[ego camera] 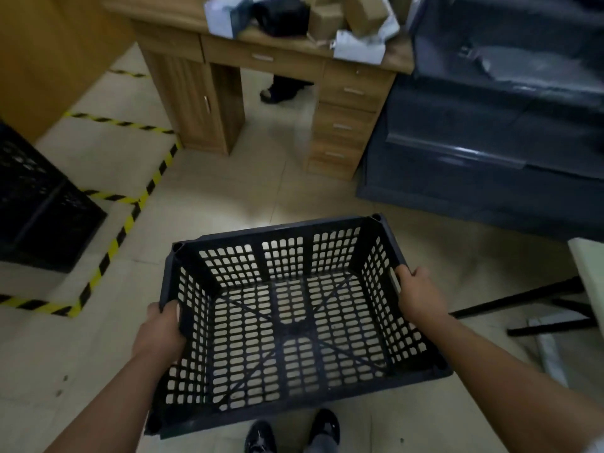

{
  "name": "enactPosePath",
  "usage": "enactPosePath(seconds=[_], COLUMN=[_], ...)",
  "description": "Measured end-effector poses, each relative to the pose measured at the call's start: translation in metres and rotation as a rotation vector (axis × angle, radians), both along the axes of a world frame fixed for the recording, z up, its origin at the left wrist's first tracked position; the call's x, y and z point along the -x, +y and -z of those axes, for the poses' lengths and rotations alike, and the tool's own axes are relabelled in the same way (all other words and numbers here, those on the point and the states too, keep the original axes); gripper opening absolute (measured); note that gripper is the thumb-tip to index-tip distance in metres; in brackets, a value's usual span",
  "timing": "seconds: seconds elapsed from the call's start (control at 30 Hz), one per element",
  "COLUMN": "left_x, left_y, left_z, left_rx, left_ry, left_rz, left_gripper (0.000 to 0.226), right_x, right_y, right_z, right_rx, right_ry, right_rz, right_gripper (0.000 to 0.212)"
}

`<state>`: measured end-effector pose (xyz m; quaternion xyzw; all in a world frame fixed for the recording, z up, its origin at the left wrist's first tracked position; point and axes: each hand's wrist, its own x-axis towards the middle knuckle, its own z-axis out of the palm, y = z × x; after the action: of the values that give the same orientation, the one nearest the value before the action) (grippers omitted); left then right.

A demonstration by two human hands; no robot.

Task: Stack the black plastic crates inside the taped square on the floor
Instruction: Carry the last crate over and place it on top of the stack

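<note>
Between our two grips we carry an empty black lattice crate [294,322] clear of the tiled floor [228,197], above our shoes [291,429]; ahead of it stands a wooden desk [261,60] heaped with boxes, with a dark grey cabinet [490,142] ahead on the right-hand side. Well off to the left of our grip, more black crates [36,204] sit stacked inside the square of yellow-and-black tape [114,243]. Our left hand [160,331] curls round the crate's left rim, thumb inside the wall, while our right hand [418,295] grips the right rim at its handle slot.
</note>
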<state>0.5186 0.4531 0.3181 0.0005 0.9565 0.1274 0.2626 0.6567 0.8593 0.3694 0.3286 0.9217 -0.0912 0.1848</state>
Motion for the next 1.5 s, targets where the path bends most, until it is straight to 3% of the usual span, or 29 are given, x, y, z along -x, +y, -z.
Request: enactPosePath(seconds=[0.27,0.6,0.77,1.03,1.5], left_x=[0.025,0.054,0.077,0.135,0.228], left_y=[-0.062,-0.147,-0.177,-0.203,-0.319], left_z=[-0.113,-0.167,-0.178,-0.211,-0.275], left_rx=[0.066,0.059,0.077,0.028,0.052], left_ry=[0.087,0.188,0.320,0.408,0.584], left_rz=[-0.086,-0.242,-0.307,-0.441,-0.610], left_gripper=[0.067,0.053,0.037,0.055,0.059], right_x=[0.017,0.090,0.157,0.296,0.486], right_y=[-0.062,-0.120,-0.140,-0.175,-0.300], right_z=[-0.095,-0.141,-0.150,-0.163,-0.232], right_rx=[-0.036,-0.015,0.037,0.035,0.123], right_ry=[0.233,0.415,0.447,0.492,0.583], right_rz=[-0.065,-0.210,-0.273,-0.420,-0.644], right_gripper=[0.039,0.049,0.048,0.065,0.056])
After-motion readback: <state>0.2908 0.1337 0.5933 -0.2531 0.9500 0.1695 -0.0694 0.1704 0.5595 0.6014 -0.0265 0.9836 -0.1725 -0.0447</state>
